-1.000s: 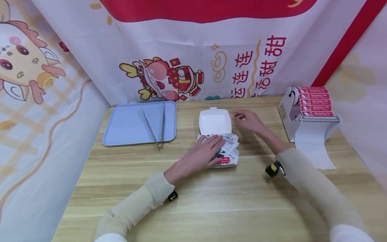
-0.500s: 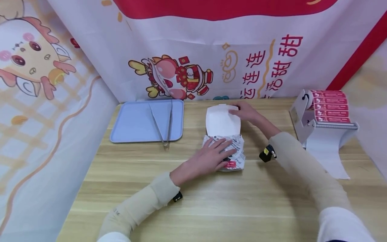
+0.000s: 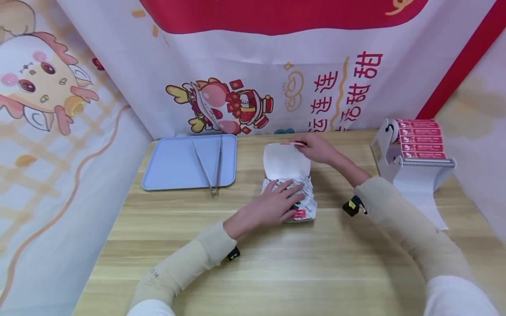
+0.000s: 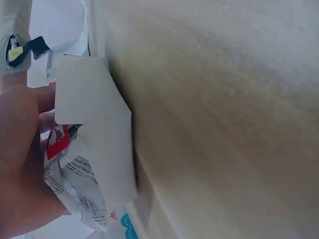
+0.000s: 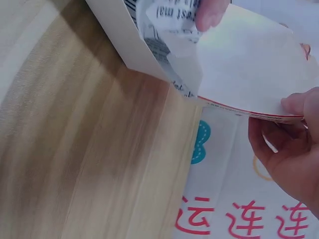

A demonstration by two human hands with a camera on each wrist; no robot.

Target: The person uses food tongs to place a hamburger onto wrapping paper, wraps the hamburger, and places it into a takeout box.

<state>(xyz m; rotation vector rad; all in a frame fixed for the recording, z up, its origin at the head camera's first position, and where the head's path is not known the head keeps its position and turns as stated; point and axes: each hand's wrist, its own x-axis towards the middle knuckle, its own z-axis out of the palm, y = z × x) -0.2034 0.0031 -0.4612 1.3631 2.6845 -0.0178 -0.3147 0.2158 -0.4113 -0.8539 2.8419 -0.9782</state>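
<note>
A white cardboard takeaway box stands in mid-table with its lid [image 3: 285,163] raised toward the back. Printed wrapping paper [image 3: 309,206], black text with a red patch, fills its base; what the paper covers is hidden. My left hand [image 3: 272,205] rests on the paper with fingers spread. In the left wrist view the box's white outer wall [image 4: 107,159] is beside that hand. My right hand [image 3: 319,150] pinches the lid's far right corner. The right wrist view shows the thumb on the lid's inner face and the fingers [image 5: 256,142] behind it.
A blue tray [image 3: 174,164] lies at the back left, with metal tongs [image 3: 218,169] resting partly over its front edge. At the right stands a label dispenser [image 3: 411,160] with a red label roll and a white strip hanging down. A printed curtain [image 3: 237,57] hangs behind the table.
My right hand has come left from beside the lid, taken hold of its corner and tipped it up a little. My left hand has stayed on the paper. The head view has shifted slightly.
</note>
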